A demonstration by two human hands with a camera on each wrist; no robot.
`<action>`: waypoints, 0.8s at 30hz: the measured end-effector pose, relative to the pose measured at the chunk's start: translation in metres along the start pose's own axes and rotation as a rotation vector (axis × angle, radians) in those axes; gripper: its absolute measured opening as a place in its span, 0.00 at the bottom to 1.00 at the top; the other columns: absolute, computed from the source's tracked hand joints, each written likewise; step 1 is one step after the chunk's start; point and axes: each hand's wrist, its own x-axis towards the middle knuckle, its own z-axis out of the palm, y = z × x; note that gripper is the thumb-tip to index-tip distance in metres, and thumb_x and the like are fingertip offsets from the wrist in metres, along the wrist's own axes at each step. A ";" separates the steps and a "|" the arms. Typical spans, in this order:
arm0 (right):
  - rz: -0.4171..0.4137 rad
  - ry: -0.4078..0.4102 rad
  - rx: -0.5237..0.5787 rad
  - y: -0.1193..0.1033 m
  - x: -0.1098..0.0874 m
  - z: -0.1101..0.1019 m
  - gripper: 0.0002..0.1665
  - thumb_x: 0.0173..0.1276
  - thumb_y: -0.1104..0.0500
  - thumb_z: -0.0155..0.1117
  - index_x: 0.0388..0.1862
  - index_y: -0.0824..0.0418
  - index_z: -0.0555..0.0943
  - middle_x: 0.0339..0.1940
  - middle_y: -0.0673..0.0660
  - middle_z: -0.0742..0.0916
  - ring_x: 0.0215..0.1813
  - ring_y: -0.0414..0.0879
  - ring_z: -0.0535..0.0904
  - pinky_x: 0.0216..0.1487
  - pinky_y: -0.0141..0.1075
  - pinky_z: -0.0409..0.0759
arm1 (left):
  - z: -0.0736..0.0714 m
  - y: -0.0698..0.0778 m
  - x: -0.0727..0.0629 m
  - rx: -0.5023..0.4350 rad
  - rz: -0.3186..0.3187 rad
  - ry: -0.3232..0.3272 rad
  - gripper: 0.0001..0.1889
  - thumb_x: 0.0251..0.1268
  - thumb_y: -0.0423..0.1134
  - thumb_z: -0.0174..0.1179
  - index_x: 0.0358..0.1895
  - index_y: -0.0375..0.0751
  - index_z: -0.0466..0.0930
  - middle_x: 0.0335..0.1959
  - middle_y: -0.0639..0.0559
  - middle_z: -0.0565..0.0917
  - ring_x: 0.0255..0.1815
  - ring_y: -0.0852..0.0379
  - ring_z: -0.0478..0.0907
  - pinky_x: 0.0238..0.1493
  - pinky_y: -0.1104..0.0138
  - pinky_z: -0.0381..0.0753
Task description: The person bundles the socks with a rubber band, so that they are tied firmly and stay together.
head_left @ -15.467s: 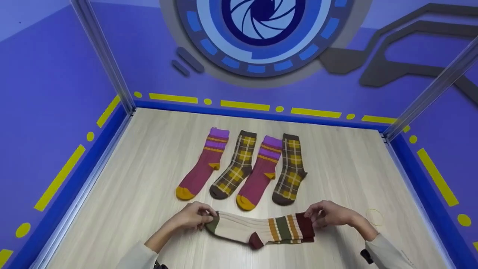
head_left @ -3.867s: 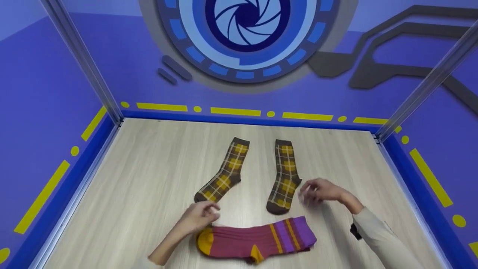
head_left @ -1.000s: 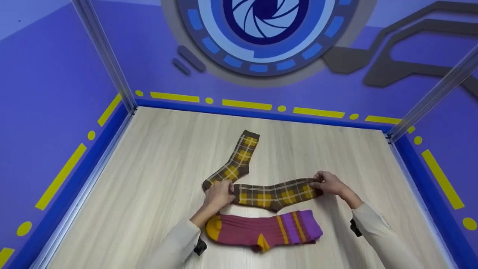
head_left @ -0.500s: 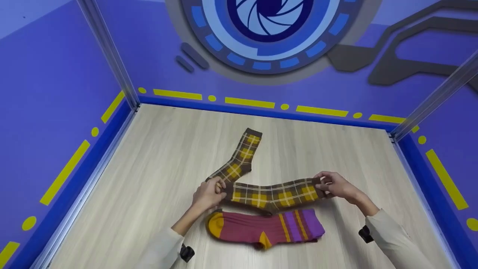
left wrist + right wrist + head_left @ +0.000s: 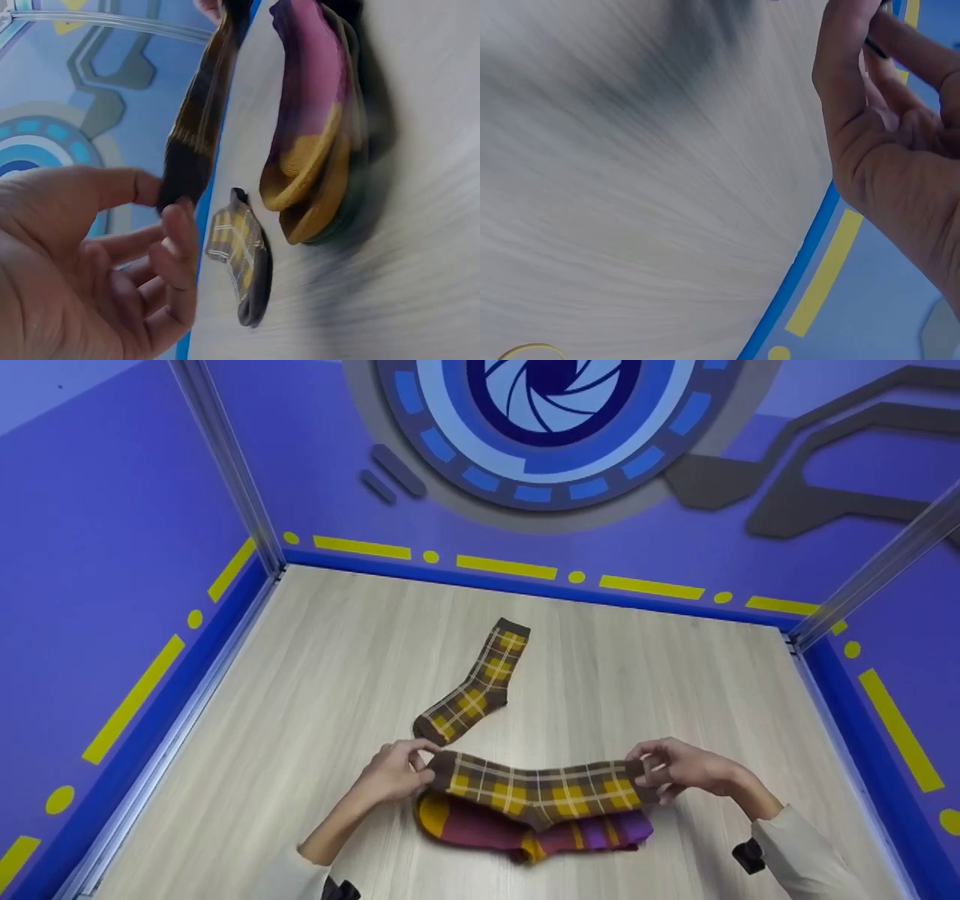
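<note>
Stretched between both hands is a brown-and-yellow plaid sock [image 5: 544, 793]. My left hand [image 5: 390, 772] pinches its dark toe end; my right hand [image 5: 694, 771] pinches the cuff. It is held raised over a pile of maroon socks [image 5: 480, 831] with yellow toes and purple striped cuffs, covering part of them in the head view. In the left wrist view two yellow toes show on the maroon socks [image 5: 315, 97], with a green edge beneath. A second plaid sock [image 5: 480, 690] lies on the table farther back, its toe near my left hand.
The pale wood table [image 5: 675, 682] is bounded by a blue-purple back wall [image 5: 315, 472] and side walls with metal corner posts. A thin yellow ring [image 5: 532, 347] lies on the table in the right wrist view.
Both maroon socks went from the back row onto the cream striped ones in front. The right plaid sock was then picked up, turned sideways and brought toward the person, over the pile.
</note>
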 end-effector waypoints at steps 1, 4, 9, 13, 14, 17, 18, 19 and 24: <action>0.004 -0.023 0.009 0.002 -0.002 0.002 0.22 0.73 0.65 0.63 0.62 0.72 0.73 0.39 0.53 0.85 0.33 0.40 0.81 0.32 0.33 0.86 | 0.000 -0.001 -0.002 0.001 0.011 -0.027 0.20 0.54 0.31 0.64 0.54 0.41 0.84 0.23 0.54 0.82 0.18 0.63 0.71 0.22 0.71 0.67; 0.010 -0.065 0.019 0.008 -0.004 0.007 0.21 0.73 0.65 0.63 0.61 0.72 0.74 0.38 0.52 0.84 0.32 0.40 0.82 0.30 0.32 0.85 | 0.001 -0.005 -0.009 0.005 0.030 -0.092 0.20 0.54 0.32 0.63 0.53 0.39 0.84 0.24 0.55 0.80 0.20 0.62 0.70 0.23 0.70 0.66; 0.015 -0.045 -0.028 0.021 0.000 0.022 0.20 0.71 0.65 0.65 0.59 0.71 0.76 0.33 0.50 0.80 0.28 0.39 0.82 0.28 0.31 0.84 | 0.010 -0.018 -0.015 0.019 0.010 -0.140 0.19 0.52 0.31 0.64 0.51 0.39 0.84 0.23 0.58 0.77 0.21 0.61 0.68 0.24 0.70 0.64; 0.022 0.014 -0.113 0.023 0.003 0.033 0.18 0.69 0.64 0.68 0.57 0.68 0.79 0.30 0.51 0.79 0.25 0.40 0.82 0.26 0.33 0.85 | 0.019 -0.025 -0.018 0.064 0.003 -0.124 0.19 0.52 0.30 0.67 0.50 0.40 0.83 0.21 0.60 0.74 0.20 0.62 0.66 0.23 0.71 0.61; 0.021 0.029 -0.134 0.022 0.004 0.035 0.18 0.69 0.65 0.68 0.56 0.67 0.79 0.30 0.51 0.80 0.24 0.40 0.83 0.26 0.34 0.85 | 0.020 -0.026 -0.019 0.074 -0.002 -0.116 0.19 0.52 0.30 0.67 0.50 0.40 0.83 0.21 0.60 0.73 0.20 0.62 0.66 0.23 0.71 0.61; 0.005 0.078 -0.214 0.017 0.006 0.040 0.16 0.66 0.66 0.70 0.53 0.66 0.80 0.29 0.53 0.81 0.23 0.41 0.83 0.24 0.35 0.84 | 0.024 -0.028 -0.018 0.097 -0.018 -0.095 0.19 0.52 0.30 0.70 0.50 0.41 0.82 0.21 0.59 0.74 0.20 0.61 0.66 0.23 0.70 0.60; -0.007 0.093 -0.245 0.015 0.006 0.042 0.16 0.66 0.66 0.70 0.51 0.66 0.80 0.29 0.53 0.81 0.23 0.41 0.82 0.23 0.36 0.84 | 0.025 -0.028 -0.018 0.107 -0.024 -0.090 0.19 0.52 0.30 0.71 0.49 0.41 0.82 0.21 0.59 0.75 0.20 0.61 0.66 0.23 0.70 0.60; -0.014 0.111 -0.275 0.014 0.007 0.043 0.15 0.65 0.67 0.70 0.49 0.66 0.80 0.30 0.54 0.81 0.22 0.41 0.82 0.23 0.36 0.84 | 0.026 -0.028 -0.017 0.120 -0.028 -0.085 0.19 0.51 0.30 0.72 0.49 0.42 0.82 0.20 0.59 0.75 0.19 0.61 0.66 0.23 0.70 0.61; -0.022 0.174 -0.363 0.013 0.009 0.048 0.13 0.62 0.69 0.72 0.45 0.66 0.81 0.32 0.56 0.83 0.23 0.44 0.83 0.21 0.37 0.83 | 0.031 -0.028 -0.012 0.180 -0.041 -0.066 0.18 0.51 0.31 0.73 0.47 0.45 0.81 0.20 0.59 0.75 0.20 0.61 0.67 0.23 0.68 0.61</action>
